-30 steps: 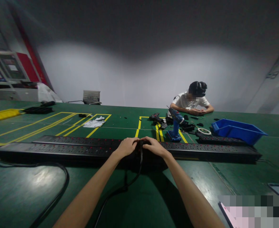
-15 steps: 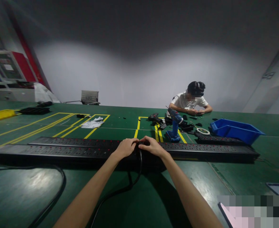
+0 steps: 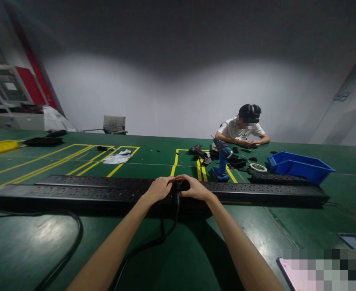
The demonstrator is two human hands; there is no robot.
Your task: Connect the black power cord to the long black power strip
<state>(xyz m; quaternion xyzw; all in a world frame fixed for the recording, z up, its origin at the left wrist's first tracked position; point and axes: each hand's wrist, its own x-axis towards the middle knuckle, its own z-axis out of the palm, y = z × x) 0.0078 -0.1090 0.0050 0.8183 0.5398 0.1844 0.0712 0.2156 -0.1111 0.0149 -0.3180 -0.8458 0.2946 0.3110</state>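
Long black power strips (image 3: 99, 195) with red-dotted socket rows lie side by side across the green table. Over their middle, my left hand (image 3: 160, 189) and my right hand (image 3: 192, 187) meet with fingers curled around the upper end of a black cable (image 3: 178, 210). The cable hangs from between my fingertips, over the near edge of the strips, and curves toward me on the left. Whatever tips the cable is dark and mostly hidden by my fingers. Another black cable (image 3: 80, 230) loops across the table at the left.
Beyond the strips stand a blue cordless drill (image 3: 223, 159), a second drill (image 3: 198, 151), a blue bin (image 3: 302, 163) and a roll of tape (image 3: 258, 167). A person (image 3: 241, 131) leans on the far side. Left are white papers (image 3: 117, 157) and a yellow bin (image 3: 2, 147).
My right hand's fingers have shifted slightly and opened a wider gap between thumb and forefinger, showing more of the dark cable end. The left hand has barely moved.
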